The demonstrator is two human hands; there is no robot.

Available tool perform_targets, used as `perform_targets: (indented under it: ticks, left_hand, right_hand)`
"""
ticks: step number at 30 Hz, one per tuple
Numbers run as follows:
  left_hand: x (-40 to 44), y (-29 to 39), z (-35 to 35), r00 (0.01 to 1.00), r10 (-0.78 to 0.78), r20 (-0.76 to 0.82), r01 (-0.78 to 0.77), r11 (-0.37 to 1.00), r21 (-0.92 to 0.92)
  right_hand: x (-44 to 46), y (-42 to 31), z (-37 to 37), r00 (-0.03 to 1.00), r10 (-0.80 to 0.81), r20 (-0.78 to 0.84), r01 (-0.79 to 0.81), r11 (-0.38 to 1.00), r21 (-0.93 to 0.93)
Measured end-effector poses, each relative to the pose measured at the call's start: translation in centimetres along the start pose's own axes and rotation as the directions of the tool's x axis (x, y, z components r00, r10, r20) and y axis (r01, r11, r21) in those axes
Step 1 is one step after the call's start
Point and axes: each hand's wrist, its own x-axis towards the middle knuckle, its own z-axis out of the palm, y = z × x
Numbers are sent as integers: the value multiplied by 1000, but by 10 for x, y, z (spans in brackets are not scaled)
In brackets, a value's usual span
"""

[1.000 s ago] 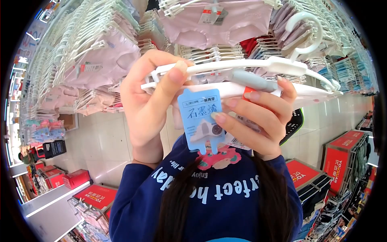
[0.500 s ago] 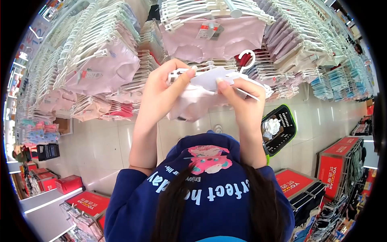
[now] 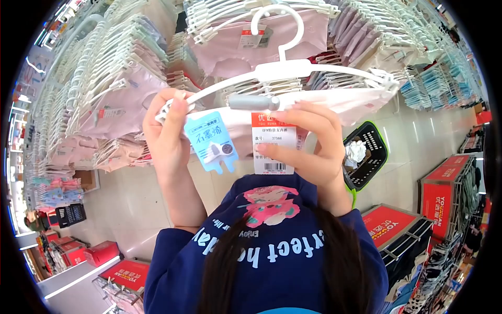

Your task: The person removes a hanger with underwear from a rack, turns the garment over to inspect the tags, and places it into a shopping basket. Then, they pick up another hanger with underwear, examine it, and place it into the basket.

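A white hanger [image 3: 282, 70] spans the space before me, its hook pointing away. Pale pink underwear [image 3: 361, 102] hangs clipped along it, with a grey security tag [image 3: 248, 102] fixed near its middle. My left hand [image 3: 167, 131] is closed around the hanger's left end. Beside its fingers dangles a light blue tag [image 3: 212, 141]. My right hand [image 3: 319, 141] lies over a red and white price tag [image 3: 274, 167], thumb and fingers apart. Its thumb crosses the price tag's front, and one fingertip reaches the end of the security tag.
Racks of hung pink underwear [image 3: 225, 52] fill the area ahead and both sides. A black basket with a green rim [image 3: 384, 152] stands at right, holding something white [image 3: 355, 153]. Red-topped display stands [image 3: 392, 225] are at lower right, another red-topped stand [image 3: 125, 275] at lower left.
The hanger has swung round and up, so it now lies wide across my view with its tags facing me. My left hand moved left; my right hand has shifted onto the price tag.
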Motion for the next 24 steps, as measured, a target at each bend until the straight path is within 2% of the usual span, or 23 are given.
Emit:
perform_targets:
  ticks: [2, 5, 9, 12, 15, 16, 20, 23, 24]
  left_hand:
    - [-2, 0, -6, 1000, 2, 5, -2, 1000, -9]
    - [-5, 7, -1, 998, 1, 57, 3, 998, -69]
    - [-4, 10, 1, 999, 4, 45, -2, 1000, -31]
    - [-2, 8, 0, 1000, 3, 8, -3, 1000, -15]
    - [-2, 7, 0, 1000, 2, -5, -3, 1000, -26]
    - [-3, 5, -1, 1000, 1, -13, -2, 999, -33]
    - [-2, 1, -9, 1000, -11, -3, 11, 998, -57]
    - [-2, 1, -4, 1000, -10, -4, 10, 999, -48]
    - [-2, 0, -4, 1000, -13, -1, 13, 999, -40]
  right_hand:
    - [-4, 0, 2, 995, -57, -85, 51, 996, -68]
    - [-7, -2, -1, 986, -124, -108, 110, 986, -129]
    - [-13, -2, 1, 975, -158, -159, 131, 977, -168]
    - [-17, -2, 4, 965, -81, -251, 55, 992, -110]
    - [-24, 7, 10, 955, -108, -278, 56, 980, -189]
    - [-23, 6, 9, 961, -89, -263, 30, 975, -221]
    - [-17, 11, 15, 948, -177, -266, 97, 953, -289]
    - [-19, 11, 15, 959, -156, -239, 81, 952, -294]
    - [-18, 10, 19, 935, -139, -326, 37, 953, -301]
